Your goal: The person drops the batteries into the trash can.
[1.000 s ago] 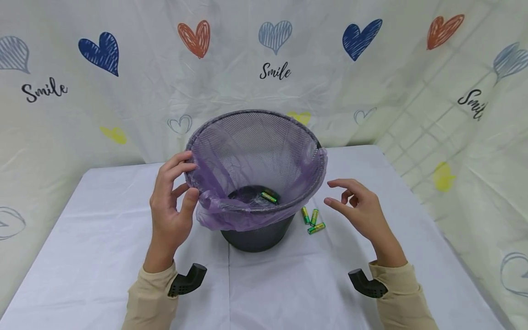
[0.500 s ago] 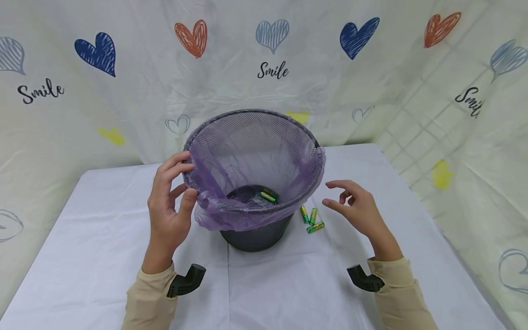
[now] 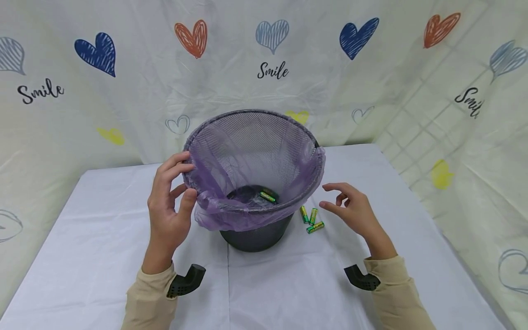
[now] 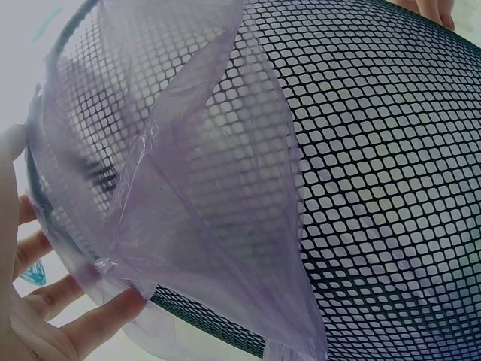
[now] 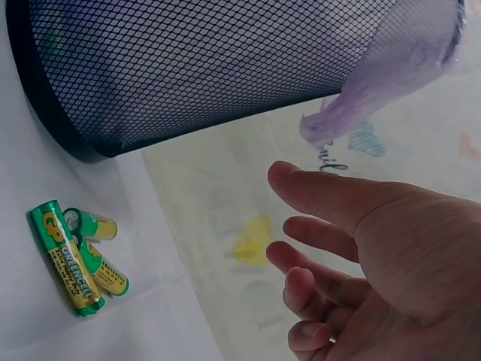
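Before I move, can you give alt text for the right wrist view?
Right hand, fingers partly bent and holding nothing, beside a black mesh bin with a purple liner over its rim. Three green-and-yellow batteries lie clustered on white cloth.

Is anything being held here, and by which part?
The left hand holds the mesh bin by the left side of its liner-covered rim; how firmly cannot be told. The right hand holds nothing.
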A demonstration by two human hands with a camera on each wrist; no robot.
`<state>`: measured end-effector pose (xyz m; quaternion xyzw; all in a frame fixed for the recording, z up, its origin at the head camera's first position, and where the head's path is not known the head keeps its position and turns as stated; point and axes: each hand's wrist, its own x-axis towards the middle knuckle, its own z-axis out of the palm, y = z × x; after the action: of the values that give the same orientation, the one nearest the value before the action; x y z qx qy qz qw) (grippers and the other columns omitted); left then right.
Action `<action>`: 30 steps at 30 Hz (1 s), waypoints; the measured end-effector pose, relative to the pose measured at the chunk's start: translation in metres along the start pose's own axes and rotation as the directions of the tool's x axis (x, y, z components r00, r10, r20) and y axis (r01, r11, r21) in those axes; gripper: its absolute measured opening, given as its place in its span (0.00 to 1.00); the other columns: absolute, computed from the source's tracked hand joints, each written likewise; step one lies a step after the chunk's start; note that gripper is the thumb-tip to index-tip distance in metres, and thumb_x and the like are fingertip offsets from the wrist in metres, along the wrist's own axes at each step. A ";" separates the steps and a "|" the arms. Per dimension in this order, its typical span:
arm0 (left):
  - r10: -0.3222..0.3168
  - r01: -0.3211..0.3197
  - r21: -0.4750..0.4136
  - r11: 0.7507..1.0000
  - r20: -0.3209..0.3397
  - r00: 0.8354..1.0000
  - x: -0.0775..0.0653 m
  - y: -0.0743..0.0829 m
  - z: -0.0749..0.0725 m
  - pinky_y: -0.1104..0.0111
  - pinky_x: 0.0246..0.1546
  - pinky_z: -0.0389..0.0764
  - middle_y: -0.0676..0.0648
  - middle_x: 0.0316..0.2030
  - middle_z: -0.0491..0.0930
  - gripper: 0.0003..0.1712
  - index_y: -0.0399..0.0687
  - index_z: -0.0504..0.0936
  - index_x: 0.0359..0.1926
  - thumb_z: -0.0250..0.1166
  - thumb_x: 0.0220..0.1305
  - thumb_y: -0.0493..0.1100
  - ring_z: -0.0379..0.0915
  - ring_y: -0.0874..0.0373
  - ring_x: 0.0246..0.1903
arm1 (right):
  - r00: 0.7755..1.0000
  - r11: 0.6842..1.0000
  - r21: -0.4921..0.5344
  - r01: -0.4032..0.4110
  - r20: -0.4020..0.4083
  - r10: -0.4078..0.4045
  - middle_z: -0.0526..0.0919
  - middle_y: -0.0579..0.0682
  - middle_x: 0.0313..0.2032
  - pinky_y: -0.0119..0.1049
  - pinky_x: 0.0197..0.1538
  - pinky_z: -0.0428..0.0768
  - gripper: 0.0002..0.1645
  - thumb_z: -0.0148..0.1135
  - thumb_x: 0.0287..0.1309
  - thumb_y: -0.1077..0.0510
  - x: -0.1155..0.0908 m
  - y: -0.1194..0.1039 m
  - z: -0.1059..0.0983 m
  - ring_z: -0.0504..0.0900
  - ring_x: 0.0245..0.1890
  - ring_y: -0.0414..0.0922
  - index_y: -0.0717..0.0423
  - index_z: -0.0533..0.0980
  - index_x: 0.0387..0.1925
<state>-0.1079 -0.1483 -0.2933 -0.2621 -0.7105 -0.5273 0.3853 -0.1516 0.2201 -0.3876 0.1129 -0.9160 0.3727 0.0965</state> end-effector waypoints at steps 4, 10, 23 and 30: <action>0.000 0.000 -0.003 1.000 -0.001 1.000 0.000 0.000 0.000 0.80 0.41 0.78 0.28 0.54 0.68 0.32 0.23 0.71 0.46 0.55 0.63 0.55 0.68 0.45 0.55 | 1.000 1.000 -0.004 0.003 0.017 -0.003 0.79 0.47 0.44 0.27 0.26 0.66 0.25 0.68 0.48 0.50 0.000 0.004 0.003 0.69 0.27 0.38 0.49 0.75 0.50; -0.001 0.001 0.000 1.000 -0.001 1.000 0.000 0.000 0.000 0.80 0.40 0.78 0.28 0.54 0.68 0.32 0.23 0.71 0.46 0.55 0.63 0.55 0.68 0.46 0.54 | 0.998 0.999 -0.013 -0.031 0.055 0.032 0.78 0.46 0.44 0.27 0.25 0.67 0.27 0.68 0.47 0.48 0.001 0.008 0.008 0.69 0.27 0.39 0.49 0.74 0.51; 0.002 -0.002 0.000 1.000 -0.003 1.000 0.000 0.000 0.000 0.81 0.40 0.78 0.28 0.54 0.69 0.32 0.23 0.71 0.46 0.55 0.63 0.55 0.68 0.46 0.54 | 0.986 0.993 -0.049 -0.104 0.128 0.109 0.78 0.50 0.47 0.29 0.25 0.68 0.29 0.69 0.47 0.49 0.002 0.013 0.019 0.69 0.29 0.43 0.50 0.73 0.52; 0.003 -0.003 0.010 1.000 0.003 1.000 0.000 0.000 0.000 0.81 0.40 0.78 0.28 0.54 0.68 0.33 0.23 0.71 0.46 0.55 0.64 0.55 0.68 0.46 0.55 | 0.974 0.986 -0.095 -0.136 0.172 0.150 0.79 0.51 0.46 0.31 0.25 0.69 0.28 0.69 0.46 0.49 0.003 0.015 0.025 0.69 0.30 0.44 0.52 0.74 0.51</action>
<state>-0.1079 -0.1481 -0.2929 -0.2620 -0.7132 -0.5228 0.3865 -0.1609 0.2131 -0.4143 0.0755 -0.9413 0.3289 -0.0086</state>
